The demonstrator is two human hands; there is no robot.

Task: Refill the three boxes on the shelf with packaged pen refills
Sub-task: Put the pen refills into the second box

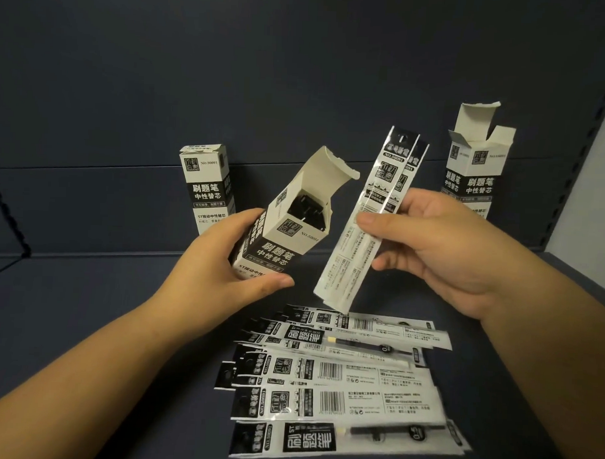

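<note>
My left hand [224, 257] grips a white-and-black box [287, 225], tilted toward me with its top flap open; dark refill packets show inside. My right hand [441, 248] pinches two long refill packets [366, 218] held upright just to the right of that box's mouth, apart from it. A closed box [208, 188] stands at the back left. Another box [474, 170] with its flaps open stands at the back right. Several loose refill packets [340, 378] lie in a pile on the dark shelf below my hands.
The dark shelf surface [85, 307] runs left of the pile. A dark back panel [265, 73] rises behind the boxes. A perforated shelf upright [585, 143] and a pale wall stand at the right edge.
</note>
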